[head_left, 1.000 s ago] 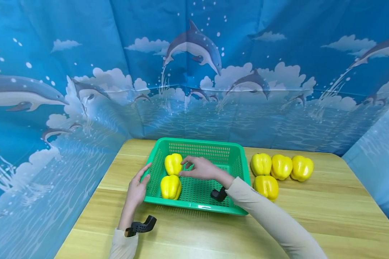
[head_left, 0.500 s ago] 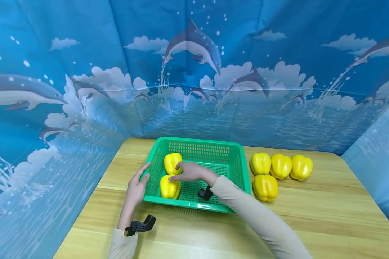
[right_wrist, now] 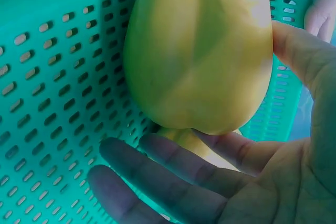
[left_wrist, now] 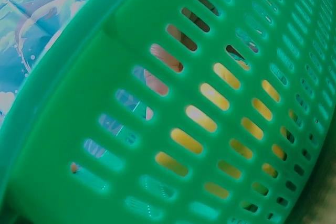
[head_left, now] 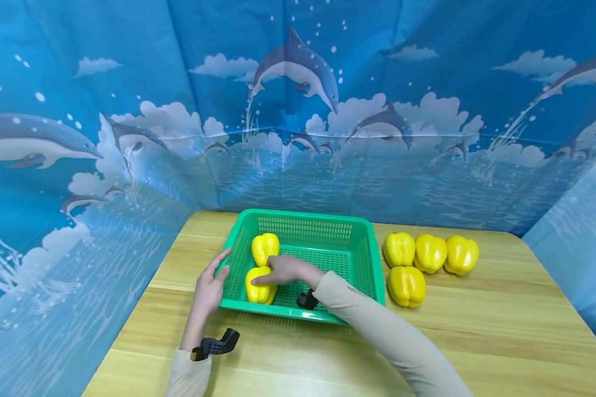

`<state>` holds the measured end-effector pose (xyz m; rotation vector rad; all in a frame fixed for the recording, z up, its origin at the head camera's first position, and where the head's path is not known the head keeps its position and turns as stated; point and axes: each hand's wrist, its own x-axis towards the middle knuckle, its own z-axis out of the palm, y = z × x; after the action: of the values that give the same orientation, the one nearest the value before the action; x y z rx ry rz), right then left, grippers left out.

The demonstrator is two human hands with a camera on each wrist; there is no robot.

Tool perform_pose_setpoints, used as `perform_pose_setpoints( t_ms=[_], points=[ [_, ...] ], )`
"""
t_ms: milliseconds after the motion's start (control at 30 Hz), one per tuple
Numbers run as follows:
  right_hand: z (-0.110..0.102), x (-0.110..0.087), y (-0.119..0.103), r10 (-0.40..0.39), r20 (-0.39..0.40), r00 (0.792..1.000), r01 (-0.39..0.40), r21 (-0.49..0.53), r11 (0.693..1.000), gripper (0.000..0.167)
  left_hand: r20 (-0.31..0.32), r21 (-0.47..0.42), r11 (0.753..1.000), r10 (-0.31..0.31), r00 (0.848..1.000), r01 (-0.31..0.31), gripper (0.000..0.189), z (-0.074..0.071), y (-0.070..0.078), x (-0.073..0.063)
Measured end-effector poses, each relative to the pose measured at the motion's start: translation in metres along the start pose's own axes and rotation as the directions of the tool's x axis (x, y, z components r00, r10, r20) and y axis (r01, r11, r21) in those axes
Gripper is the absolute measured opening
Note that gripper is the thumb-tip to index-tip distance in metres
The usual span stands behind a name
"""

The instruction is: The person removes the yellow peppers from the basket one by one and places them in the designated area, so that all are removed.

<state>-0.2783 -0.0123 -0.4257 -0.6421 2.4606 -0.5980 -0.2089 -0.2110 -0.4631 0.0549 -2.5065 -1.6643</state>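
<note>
your left hand, thumb apart from fingers, rests at the green basket rim's nine o'clock; your right hand, fingers spread, touches the nearer yellow pepper inside at eight o'clock.

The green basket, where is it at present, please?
In the head view, the green basket is left of four yellow peppers, the left hand at its left rim.

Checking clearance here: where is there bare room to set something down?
Bare: inside the green basket, behind the right sleeve; table right of the four outside peppers, and before the basket between sleeves. Crowded: the basket's left end: two peppers, right hand touching the nearer one, left hand at the rim.
</note>
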Motion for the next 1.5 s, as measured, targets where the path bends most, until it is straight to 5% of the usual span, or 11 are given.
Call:
perform_pose_setpoints(
  t_ms=[400,833,1500],
  points=[
    [0.004,0.007,-0.001,0.042,0.091,0.995,-0.051,0.096,0.994,0.082,-0.004,0.037,0.999,0.015,1.0,-0.015,0.042,0.0,-0.001,0.001],
    [0.005,0.011,-0.006,0.072,0.086,0.994,-0.082,0.107,0.991,0.088,-0.018,0.04,0.999,0.023,1.0,-0.022,0.042,0.001,0.001,0.001],
    [0.005,0.007,0.006,0.046,0.024,0.999,-0.05,0.159,0.986,0.07,-0.028,0.043,0.999,0.012,1.0,-0.01,0.042,0.002,0.001,0.001]
  ],
)
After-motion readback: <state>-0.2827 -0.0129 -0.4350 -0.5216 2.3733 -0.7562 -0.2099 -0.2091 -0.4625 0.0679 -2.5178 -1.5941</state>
